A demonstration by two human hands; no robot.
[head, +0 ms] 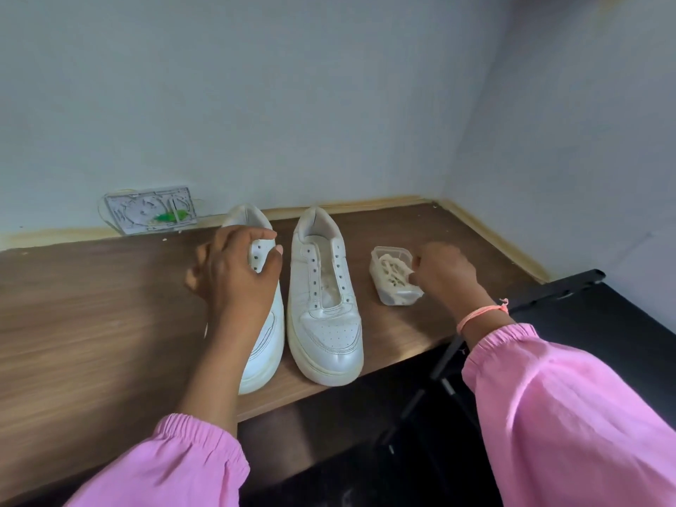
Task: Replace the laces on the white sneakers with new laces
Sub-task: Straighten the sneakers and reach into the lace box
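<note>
Two white sneakers sit side by side on a wooden table (91, 323), toes pointing to the near edge, heels twd the far wall. Both are unlaced, eyelets bare. Right sneaker (323, 305) is fully in view, tongue showing betw the eyelet rows. Left sneaker (265, 312) is partly hidden by the forearm crossing over it.

Left hand (234, 272) is on the left sneaker's upper, fingers curled over the eyelet area w/ thumb on the right side of it, grasping the shoe around its opening.

Right hand (444, 274) is at the right edge of a small clear plastic container (393, 276), which sits on the table just right of the right sneaker, not touching it. Inside the container is a bundle of cream-white laces (393, 274). Fingertips are bent and pinched together at the container's right rim; cannot tell whether they pinch a lace end or the rim itself. A pink thread band (483, 314) is on the right wrist; both arms wear pink sleeves (567, 415).

At far left, against the wall, a light plate (150, 210) w/ something green on it leans at the table's back edge. A black metal frame (548, 290) stands near right, past the table's end.
</note>
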